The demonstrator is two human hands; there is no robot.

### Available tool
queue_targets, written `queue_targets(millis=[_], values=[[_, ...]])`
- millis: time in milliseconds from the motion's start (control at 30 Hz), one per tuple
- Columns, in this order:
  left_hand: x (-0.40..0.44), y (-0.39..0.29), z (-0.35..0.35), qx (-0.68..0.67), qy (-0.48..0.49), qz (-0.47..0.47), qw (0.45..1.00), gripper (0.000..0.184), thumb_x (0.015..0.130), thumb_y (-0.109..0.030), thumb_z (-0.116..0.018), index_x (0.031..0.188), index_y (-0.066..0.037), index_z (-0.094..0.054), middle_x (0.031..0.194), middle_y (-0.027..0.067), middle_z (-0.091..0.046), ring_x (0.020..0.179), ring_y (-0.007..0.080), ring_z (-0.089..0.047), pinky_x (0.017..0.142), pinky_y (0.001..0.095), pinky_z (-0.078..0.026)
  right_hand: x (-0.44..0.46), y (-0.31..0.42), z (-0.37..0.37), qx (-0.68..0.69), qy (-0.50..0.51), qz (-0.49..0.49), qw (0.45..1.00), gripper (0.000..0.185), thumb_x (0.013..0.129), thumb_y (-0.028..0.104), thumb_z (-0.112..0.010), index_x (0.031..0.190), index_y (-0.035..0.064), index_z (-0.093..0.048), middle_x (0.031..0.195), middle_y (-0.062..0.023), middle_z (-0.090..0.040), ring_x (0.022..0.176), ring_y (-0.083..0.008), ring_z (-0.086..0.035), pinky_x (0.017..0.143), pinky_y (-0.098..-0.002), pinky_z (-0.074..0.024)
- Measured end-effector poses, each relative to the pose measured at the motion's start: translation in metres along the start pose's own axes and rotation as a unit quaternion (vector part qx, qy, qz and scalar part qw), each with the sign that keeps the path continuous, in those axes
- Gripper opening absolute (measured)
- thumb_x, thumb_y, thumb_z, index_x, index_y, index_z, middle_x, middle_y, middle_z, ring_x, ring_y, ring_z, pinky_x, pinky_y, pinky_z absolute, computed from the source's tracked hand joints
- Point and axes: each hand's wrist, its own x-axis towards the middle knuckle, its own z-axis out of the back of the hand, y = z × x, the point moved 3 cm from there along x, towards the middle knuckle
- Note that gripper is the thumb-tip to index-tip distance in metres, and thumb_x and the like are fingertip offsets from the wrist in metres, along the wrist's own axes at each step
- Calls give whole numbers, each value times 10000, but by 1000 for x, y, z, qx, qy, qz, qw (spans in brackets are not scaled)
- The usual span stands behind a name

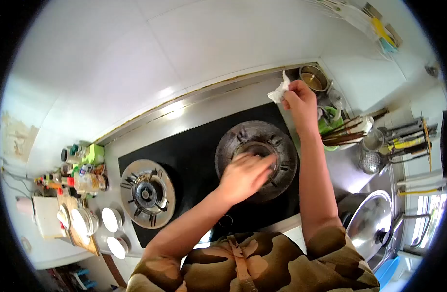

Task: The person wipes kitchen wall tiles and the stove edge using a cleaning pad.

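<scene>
My right hand (303, 104) is raised near the back right corner of the black gas stove (194, 141). Its fingers pinch a crumpled white tissue (278, 92), which sticks out to the left. Over the dark right burner ring (233, 141) is my left hand (246, 177), its fingers smeared by motion. It partly hides the middle of that burner, and I cannot tell whether it touches it or holds anything. The left burner (146, 193), with a lighter metal ring and black pan supports, sits apart from both hands.
At right are a metal pot (313, 78), chopsticks (345, 134), a skimmer (370, 161), hanging knives and a large lidded pan (371, 224). Bottles (89, 182), white bowls (111, 220) and a cutting board (82, 238) stand at left. A white wall (111, 53) rises behind the stove.
</scene>
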Motion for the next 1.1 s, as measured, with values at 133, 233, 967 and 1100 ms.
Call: queue_targets(millis=[133, 233, 967, 1100], values=[[-108, 20, 75, 100, -122, 167, 973, 300, 743, -44, -687, 1042, -71, -679, 742, 92, -635, 661, 247, -604, 697, 363, -472, 61, -70, -19, -408, 11, 8, 913, 190, 769, 161, -590, 878, 6, -604, 826, -138, -657, 779, -278, -635, 700, -378, -499], [-210, 16, 113, 178, -218, 319, 905, 308, 755, 23, -652, 1056, -39, -670, 865, 109, -672, 723, 261, -622, 676, 331, -486, 105, -130, -16, -519, 34, -50, 853, 284, 779, 244, -597, 927, 6, -646, 931, -198, -666, 890, -377, -628, 786, -449, -500], [-523, -2, 85, 207, -483, 611, 591, 317, 975, -193, -467, 1255, -52, -511, 896, 30, -508, 739, 128, -424, 662, 272, -373, 79, -150, -203, -461, 210, 50, 861, 180, 766, 206, -615, 868, 74, -682, 932, -165, -675, 895, -346, -644, 828, -426, -494], [-545, 1, 89, 251, -532, 672, 450, 367, 1000, -229, -399, 1311, -42, -455, 1279, 177, -499, 1021, 288, -562, 865, 350, -459, 121, -142, -92, -426, 29, -42, 903, 194, 782, 231, -638, 860, 59, -681, 887, -170, -679, 840, -330, -661, 750, -404, -521]])
